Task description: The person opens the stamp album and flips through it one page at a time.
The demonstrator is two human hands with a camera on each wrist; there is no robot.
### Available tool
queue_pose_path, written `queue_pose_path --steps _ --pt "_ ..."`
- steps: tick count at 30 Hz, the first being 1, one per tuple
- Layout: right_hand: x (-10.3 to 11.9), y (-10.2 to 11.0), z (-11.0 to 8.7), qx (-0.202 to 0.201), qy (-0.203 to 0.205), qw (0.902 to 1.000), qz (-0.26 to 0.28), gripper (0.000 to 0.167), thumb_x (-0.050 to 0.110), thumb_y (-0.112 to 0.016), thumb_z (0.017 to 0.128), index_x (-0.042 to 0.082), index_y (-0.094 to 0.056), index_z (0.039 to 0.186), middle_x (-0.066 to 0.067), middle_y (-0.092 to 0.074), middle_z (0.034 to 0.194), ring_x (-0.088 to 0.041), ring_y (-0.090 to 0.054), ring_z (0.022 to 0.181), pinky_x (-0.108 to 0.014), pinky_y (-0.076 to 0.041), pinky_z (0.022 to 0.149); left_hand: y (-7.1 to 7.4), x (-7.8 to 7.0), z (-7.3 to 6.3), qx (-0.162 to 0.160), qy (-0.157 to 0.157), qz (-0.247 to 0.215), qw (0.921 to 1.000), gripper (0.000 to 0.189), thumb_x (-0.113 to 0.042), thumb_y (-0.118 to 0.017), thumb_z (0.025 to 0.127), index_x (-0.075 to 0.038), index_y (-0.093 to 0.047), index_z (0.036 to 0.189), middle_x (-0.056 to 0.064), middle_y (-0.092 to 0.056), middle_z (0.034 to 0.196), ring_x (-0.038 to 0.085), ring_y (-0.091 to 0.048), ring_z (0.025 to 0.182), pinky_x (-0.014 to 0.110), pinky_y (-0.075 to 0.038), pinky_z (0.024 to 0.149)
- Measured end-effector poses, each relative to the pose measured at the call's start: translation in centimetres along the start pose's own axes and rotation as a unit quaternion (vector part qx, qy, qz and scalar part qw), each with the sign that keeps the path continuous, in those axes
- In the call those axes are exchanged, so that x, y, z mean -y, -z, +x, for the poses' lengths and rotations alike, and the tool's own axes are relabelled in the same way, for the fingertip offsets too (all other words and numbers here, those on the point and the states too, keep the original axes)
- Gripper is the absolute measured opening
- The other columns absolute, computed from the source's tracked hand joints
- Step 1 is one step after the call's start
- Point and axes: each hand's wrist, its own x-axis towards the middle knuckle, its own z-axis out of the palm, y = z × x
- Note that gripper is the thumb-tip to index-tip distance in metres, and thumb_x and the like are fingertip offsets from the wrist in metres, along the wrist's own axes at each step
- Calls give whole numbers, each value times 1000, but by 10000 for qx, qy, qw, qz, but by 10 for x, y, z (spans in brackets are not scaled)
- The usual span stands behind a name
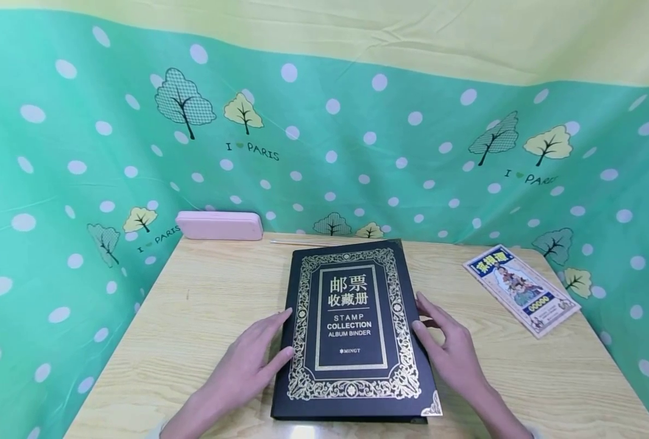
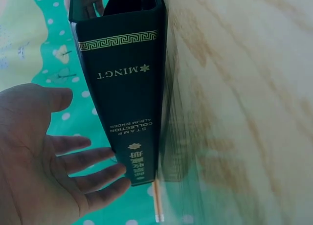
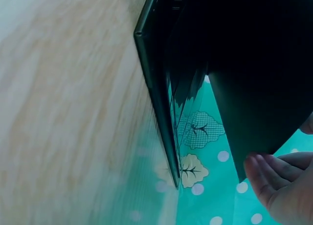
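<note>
A black stamp album [image 1: 351, 384] with gold ornament lies on the wooden table, its front cover [image 3: 259, 102] raised slightly from the pages along the right side. My right hand [image 1: 456, 353] pinches that cover's right edge, thumb on top and fingers at the edge. The left hand [image 1: 247, 360] is by the spine [image 2: 122, 88], its fingers extended and their tips at the album's left edge. In the left wrist view, the palm [image 2: 34, 156] faces the spine and grips nothing.
A pink case [image 1: 220, 225] stands at the table's back left. Behind the album lies a thin pencil-like stick [image 1: 297, 243]. A printed paper booklet [image 1: 521, 289] rests at the right. Green dotted cloth [image 1: 357, 171] hangs around the table [image 1: 192, 299].
</note>
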Motion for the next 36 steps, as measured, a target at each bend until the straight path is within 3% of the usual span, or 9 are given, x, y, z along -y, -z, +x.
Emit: queue_pose_path --steps 6,13,18,21,23,26,30,32,36 --pt "5 0 4 -62 116 9923 1230 51 -10 -60 108 -4 -56 158 -24 -67 148 0 -63 131 -14 -53 101 2 0 1 -55 -54 19 10000 70 -45 -68 110 -16 -45 170 14 -55 166 40 -54 151 67 -44 120" --pt "11 -2 8 34 106 9784 2066 49 -10 -48 111 -5 -53 160 5 -67 152 -5 -64 133 -18 -53 105 9 -3 8 -119 -127 -21 9998 66 -41 -70 110 -14 -51 166 15 -58 163 42 -55 148 69 -43 120" --pt "14 -8 12 -37 521 9620 2678 49 -8 -39 112 -11 -50 159 -6 -64 159 -11 -65 135 -22 -54 105 16 -12 16 -318 -336 -128 9988 57 -34 -74 108 -12 -60 159 12 -61 160 38 -58 147 66 -44 120" --pt "17 -11 14 -18 700 9550 2883 48 -1 -34 114 -14 -47 159 -10 -59 163 -12 -63 138 -23 -53 107 19 -25 20 -411 -507 -328 9973 55 -35 -76 106 -13 -63 155 9 -62 159 34 -58 147 63 -45 120" --pt "18 -14 15 4 714 9519 2980 50 5 -31 116 -14 -45 160 -10 -57 166 -13 -62 140 -24 -52 108 20 -37 21 -522 -802 -509 9941 55 -36 -77 105 -13 -65 153 7 -63 157 31 -59 146 61 -46 120" --pt "22 -17 15 80 674 9497 3056 54 14 -29 117 -12 -42 163 -7 -53 169 -12 -59 144 -25 -50 110 20 -57 25 -813 -1595 -763 9809 54 -37 -81 102 -12 -67 148 5 -67 151 27 -63 140 55 -52 116" --pt "27 -20 18 266 986 9434 3156 59 21 -23 118 -11 -37 166 -9 -47 173 -13 -54 150 -25 -49 113 21 -82 35 -1161 -2718 -935 9507 51 -37 -84 100 -14 -70 143 4 -71 143 22 -66 132 46 -55 112" --pt "29 -21 20 409 1215 9374 3238 61 22 -18 119 -10 -32 168 -10 -42 176 -15 -51 154 -25 -47 115 23 -94 41 -1198 -3105 -975 9380 51 -37 -86 98 -14 -71 142 3 -71 143 20 -66 133 43 -54 113" --pt "33 -24 22 800 1505 9245 3409 66 30 -9 119 -9 -22 172 -13 -29 181 -17 -39 163 -26 -39 123 24 -111 53 -1105 -3664 -839 9201 57 -37 -85 98 -13 -69 147 4 -68 150 22 -62 140 41 -49 119"
